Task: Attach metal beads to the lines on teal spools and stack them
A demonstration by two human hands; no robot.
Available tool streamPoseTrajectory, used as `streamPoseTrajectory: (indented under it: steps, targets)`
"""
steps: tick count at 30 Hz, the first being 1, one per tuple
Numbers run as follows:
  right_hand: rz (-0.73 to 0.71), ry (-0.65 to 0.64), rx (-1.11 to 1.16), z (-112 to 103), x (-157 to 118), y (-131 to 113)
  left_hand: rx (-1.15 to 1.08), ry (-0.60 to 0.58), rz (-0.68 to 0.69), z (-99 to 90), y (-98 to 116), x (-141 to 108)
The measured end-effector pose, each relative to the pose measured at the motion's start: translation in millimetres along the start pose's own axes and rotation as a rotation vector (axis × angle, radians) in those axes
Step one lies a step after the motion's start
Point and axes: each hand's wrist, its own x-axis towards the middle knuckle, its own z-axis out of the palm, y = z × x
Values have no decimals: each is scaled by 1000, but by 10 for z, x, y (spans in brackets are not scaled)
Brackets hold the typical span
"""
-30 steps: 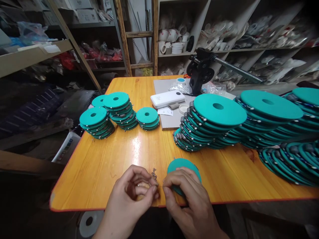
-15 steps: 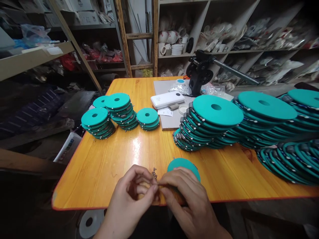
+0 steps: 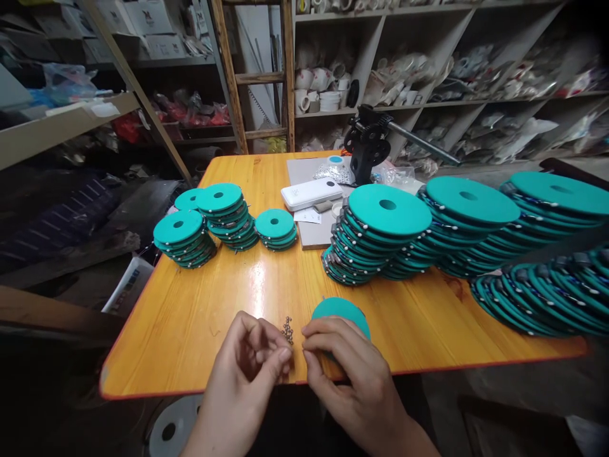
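Note:
Over the table's front edge, my left hand (image 3: 250, 371) is closed, its thumb and forefinger pinched together on something too small to make out. My right hand (image 3: 354, 371) faces it a short gap away, fingers curled and tips close to the thumb; anything between them is too small to see. Just behind the left fingertips lies a little heap of dark, shiny metal beads (image 3: 288, 332). A flat teal foam disc (image 3: 340, 309) lies on the table beyond my right hand, which partly covers it.
Stacked teal line spools (image 3: 387, 216) with white-headed pins fill the right side; smaller spool stacks (image 3: 178, 228) stand at left. A white power bank (image 3: 311, 193) and a black clamp-like device (image 3: 366, 143) sit at the back of the wooden table (image 3: 228, 285). Shelves (image 3: 361, 105) rise behind.
My hands have drawn slightly apart, leaving a gap between fingertips that met before. The camera view has shifted a little. The bead heap and disc lie as before.

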Motion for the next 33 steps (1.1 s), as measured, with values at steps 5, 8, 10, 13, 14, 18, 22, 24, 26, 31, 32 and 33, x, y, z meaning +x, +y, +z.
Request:
streamPoseTrajectory:
  steps: [5, 8, 10, 13, 14, 18, 22, 24, 26, 31, 32, 33]
  targets:
    - [-37, -8, 58, -44, 18, 20, -62, 15, -14, 34, 57, 26]
    - [-30, 23, 128, -49, 31, 13, -59, 3, -15, 52, 81, 24]
    - [-2, 28, 143, -60, 31, 4, -21, -11, 3, 68, 62, 29]
    - [76, 28, 130, -105, 19, -4, 198, -50, 126, 111, -16, 56]
    - [102, 27, 125, -124, 14, -5, 287, -66, 185, 133, -46, 69]
    - [170, -9, 136, -184, 3, 1, 423, -94, 318, 231, -123, 108]
    - [229, -41, 125, -203, -5, 15, 441, -54, 334, 279, -117, 113]
    - [229, -62, 103, -212, -4, 24, 452, -46, 344, 273, -106, 112]
    - [205, -96, 85, -231, 3, 29, 456, -48, 355, 256, -102, 113]
    - [228, -216, 80, -309, 36, 21, 466, -63, 343, 214, -127, 118]
    - [244, -242, 79, -325, 43, 17, 467, -65, 331, 208, -134, 119]
    - [255, -263, 77, -338, 50, 13, 464, -70, 319, 205, -139, 121]
